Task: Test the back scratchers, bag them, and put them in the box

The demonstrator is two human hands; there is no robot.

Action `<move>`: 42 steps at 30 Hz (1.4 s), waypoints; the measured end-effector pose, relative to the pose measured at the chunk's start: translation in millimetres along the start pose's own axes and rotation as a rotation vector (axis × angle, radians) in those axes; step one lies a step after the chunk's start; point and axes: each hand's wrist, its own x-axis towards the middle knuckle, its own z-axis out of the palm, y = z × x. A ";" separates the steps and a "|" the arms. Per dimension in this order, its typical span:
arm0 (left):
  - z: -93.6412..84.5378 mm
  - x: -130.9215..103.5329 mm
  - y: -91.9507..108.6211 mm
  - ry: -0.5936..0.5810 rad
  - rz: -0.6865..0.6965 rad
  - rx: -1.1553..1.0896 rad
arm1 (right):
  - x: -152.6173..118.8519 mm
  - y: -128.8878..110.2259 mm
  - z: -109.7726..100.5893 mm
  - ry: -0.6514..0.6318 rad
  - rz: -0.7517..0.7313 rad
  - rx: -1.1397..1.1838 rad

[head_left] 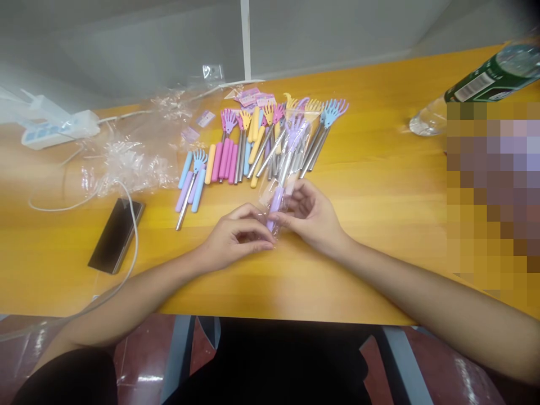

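Between my two hands, a purple back scratcher lies inside a clear plastic sleeve, its hand-shaped head pointing away from me. My right hand closes thumb and fingers around the handle. At the sleeve's lower end, my left hand pinches the plastic by the handle's tip. Just beyond lie more back scratchers with metal rods, among them a blue-headed one on the right and another blue one on the left. Several loose handles, such as a pink handle, lie among them.
Crumpled clear plastic bags cover the left of the table, near a white power strip. A dark phone lies beside a white cable. Printed cards lie at the back. A water bottle is at far right.
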 end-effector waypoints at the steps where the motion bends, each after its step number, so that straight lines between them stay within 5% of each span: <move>1: 0.1 0.0 0.0 -0.001 -0.001 0.001 | -0.2 -0.1 0.2 -0.002 0.004 0.001; 21: 3.6 -1.8 2.6 0.001 -0.126 -0.129 | -0.6 -2.4 2.2 -0.038 0.008 -0.010; 28: 6.9 -3.6 -3.7 0.041 -0.044 -0.150 | -3.1 -7.0 4.5 -0.106 -0.008 0.002; 34: 2.9 -0.6 -10.6 0.178 0.069 -0.175 | -12.0 -14.5 1.0 -0.300 -0.037 -0.253; 42: 2.7 -0.9 -15.2 0.159 0.096 -0.224 | -10.6 -16.3 -2.0 -0.414 -0.169 -0.491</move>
